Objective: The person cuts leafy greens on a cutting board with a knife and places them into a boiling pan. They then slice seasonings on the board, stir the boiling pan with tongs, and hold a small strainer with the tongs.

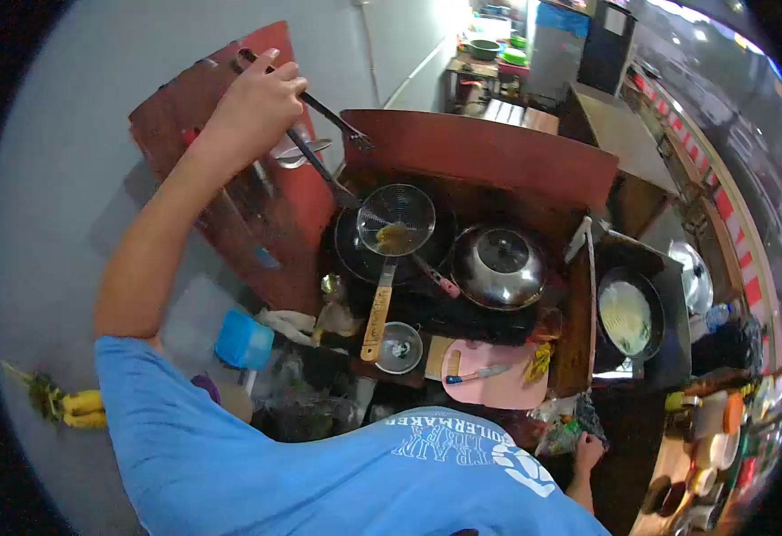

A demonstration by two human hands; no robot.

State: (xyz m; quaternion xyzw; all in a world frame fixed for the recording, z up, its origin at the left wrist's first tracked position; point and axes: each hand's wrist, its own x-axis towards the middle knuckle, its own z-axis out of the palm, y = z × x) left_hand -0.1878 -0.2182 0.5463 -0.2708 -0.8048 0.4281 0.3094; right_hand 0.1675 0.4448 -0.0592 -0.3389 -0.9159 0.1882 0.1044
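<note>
My left hand (261,98) is raised at the upper left, closed around long black tongs (319,167). The tongs' two arms are spread, and their tips point down toward a round wire skimmer (404,201). That skimmer lies over a dark wok (348,246) on the stove, with a small brown piece of food (393,238) in its mesh. Its wooden handle reaches toward me. At the lower right, my right hand (589,453) has curled fingers, beside a plastic bag (556,438) with green contents. Whether it grips anything is hidden.
A lidded pan (501,268) sits right of the wok. Farther right, another pan (625,317) holds pale food. A knife (479,374) lies on a pink cutting board (503,393), near a small metal strainer (400,348). Reddish panels (480,147) stand behind and left of the stove.
</note>
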